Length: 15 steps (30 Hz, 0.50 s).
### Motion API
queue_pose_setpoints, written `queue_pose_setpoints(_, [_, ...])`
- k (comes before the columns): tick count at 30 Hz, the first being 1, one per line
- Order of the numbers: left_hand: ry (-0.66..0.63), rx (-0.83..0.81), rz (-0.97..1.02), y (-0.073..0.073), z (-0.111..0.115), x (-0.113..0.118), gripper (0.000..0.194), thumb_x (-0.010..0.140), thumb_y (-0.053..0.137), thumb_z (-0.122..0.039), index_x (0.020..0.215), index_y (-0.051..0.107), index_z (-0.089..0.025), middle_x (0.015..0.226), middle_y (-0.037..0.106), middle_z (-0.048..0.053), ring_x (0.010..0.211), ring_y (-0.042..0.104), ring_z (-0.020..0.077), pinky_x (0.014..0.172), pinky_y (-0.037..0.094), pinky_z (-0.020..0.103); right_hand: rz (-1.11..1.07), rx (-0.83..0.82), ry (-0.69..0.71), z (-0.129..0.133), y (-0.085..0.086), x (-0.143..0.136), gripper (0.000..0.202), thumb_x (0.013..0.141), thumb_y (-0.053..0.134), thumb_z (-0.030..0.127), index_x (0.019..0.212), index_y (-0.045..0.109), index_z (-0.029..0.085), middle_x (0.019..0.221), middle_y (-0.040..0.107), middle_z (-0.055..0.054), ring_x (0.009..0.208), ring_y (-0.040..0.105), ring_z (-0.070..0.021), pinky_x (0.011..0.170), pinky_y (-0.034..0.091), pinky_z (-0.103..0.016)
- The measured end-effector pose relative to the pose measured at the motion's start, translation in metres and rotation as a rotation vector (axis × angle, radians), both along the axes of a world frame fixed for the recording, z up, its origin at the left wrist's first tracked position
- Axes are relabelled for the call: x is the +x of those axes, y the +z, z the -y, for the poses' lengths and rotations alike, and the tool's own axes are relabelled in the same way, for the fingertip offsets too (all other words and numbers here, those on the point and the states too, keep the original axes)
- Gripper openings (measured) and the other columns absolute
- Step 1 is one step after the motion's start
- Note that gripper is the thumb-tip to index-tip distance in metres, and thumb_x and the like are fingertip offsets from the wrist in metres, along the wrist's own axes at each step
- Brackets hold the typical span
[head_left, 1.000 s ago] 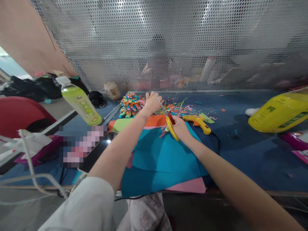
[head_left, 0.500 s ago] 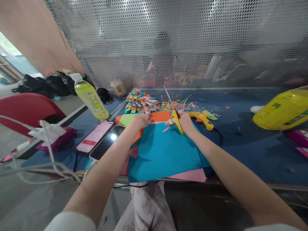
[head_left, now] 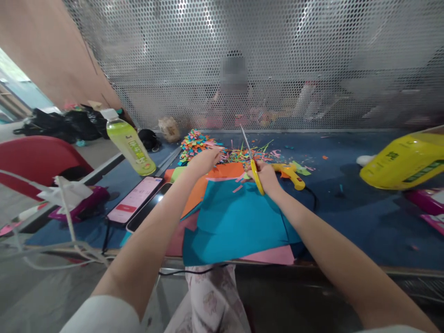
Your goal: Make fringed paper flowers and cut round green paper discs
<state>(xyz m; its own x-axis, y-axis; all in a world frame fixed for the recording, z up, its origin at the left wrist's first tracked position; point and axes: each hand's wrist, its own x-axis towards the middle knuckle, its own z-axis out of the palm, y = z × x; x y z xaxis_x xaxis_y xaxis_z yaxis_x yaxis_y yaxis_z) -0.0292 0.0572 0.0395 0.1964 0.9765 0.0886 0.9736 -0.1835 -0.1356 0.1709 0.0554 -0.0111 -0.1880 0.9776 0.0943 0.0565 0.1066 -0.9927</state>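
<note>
My right hand (head_left: 268,178) grips a pair of yellow-handled scissors (head_left: 255,176), blades pointing up and away from me. Blue paper sheets (head_left: 243,217) lie just below that hand, with a few small pink strips on their upper edge. My left hand (head_left: 207,160) is raised in front of a cone-shaped pile of colourful paper pieces (head_left: 194,141) and partly covers it. Its fingers are closed together at the tips; whatever may be between them is too small to make out. Orange paper (head_left: 225,170) lies under and beside the left hand.
Loose paper shreds (head_left: 255,152) and a yellow glue gun (head_left: 289,175) lie beyond the scissors. Two phones, one with a pink screen (head_left: 133,199), and a green drink bottle (head_left: 130,143) are at left. A large yellow bottle (head_left: 402,162) leans at right.
My left hand has lifted off the orange paper and moved up and away, towards the paper cone. The right hand with the scissors has stayed nearly still.
</note>
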Motion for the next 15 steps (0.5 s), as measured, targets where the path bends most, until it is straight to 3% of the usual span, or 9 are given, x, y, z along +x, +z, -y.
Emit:
queue_pose_setpoints(2, [-0.006, 0.027, 0.079, 0.008, 0.002, 0.001, 0.040, 0.096, 0.021, -0.022, 0.124, 0.046, -0.011, 0.106, 0.067, 0.016, 0.099, 0.064, 0.0203, 0.081, 0.047, 0.028, -0.005, -0.012, -0.016, -0.001, -0.001, 0.001, 0.025, 0.064, 0.067, 0.022, 0.066, 0.042, 0.022, 0.054, 0.054, 0.004, 0.048, 0.063, -0.0165, 0.047, 0.055, -0.029])
queue_pose_setpoints(5, [0.048, -0.064, 0.131, 0.008, 0.014, -0.002, 0.045, 0.089, 0.039, -0.015, 0.133, 0.036, -0.012, 0.102, 0.069, 0.014, 0.095, 0.066, 0.0206, 0.080, 0.046, 0.028, -0.003, -0.020, -0.028, -0.003, -0.003, -0.001, 0.026, 0.062, 0.068, 0.021, 0.066, 0.043, 0.022, 0.055, 0.053, 0.005, 0.047, 0.061, -0.0150, 0.047, 0.055, -0.029])
queue_pose_setpoints(10, [0.084, -0.115, 0.080, -0.008, 0.052, -0.014, 0.069, 0.080, 0.050, -0.013, 0.143, 0.022, -0.017, 0.104, 0.070, 0.012, 0.109, 0.060, 0.0251, 0.092, 0.042, 0.037, 0.065, 0.018, -0.016, 0.002, -0.005, -0.004, 0.021, 0.061, 0.065, 0.017, 0.065, 0.045, 0.020, 0.059, 0.053, 0.005, 0.047, 0.059, -0.0126, 0.050, 0.056, -0.030])
queue_pose_setpoints(15, [-0.047, -0.069, 0.078, -0.023, 0.071, -0.016, 0.076, 0.078, 0.042, -0.006, 0.147, 0.011, -0.014, 0.116, 0.066, 0.013, 0.115, 0.056, 0.0248, 0.102, 0.030, 0.048, 0.208, 0.102, -0.028, 0.005, -0.003, -0.002, 0.016, 0.060, 0.060, 0.013, 0.062, 0.046, 0.019, 0.058, 0.053, 0.004, 0.053, 0.059, -0.0152, 0.053, 0.052, -0.029])
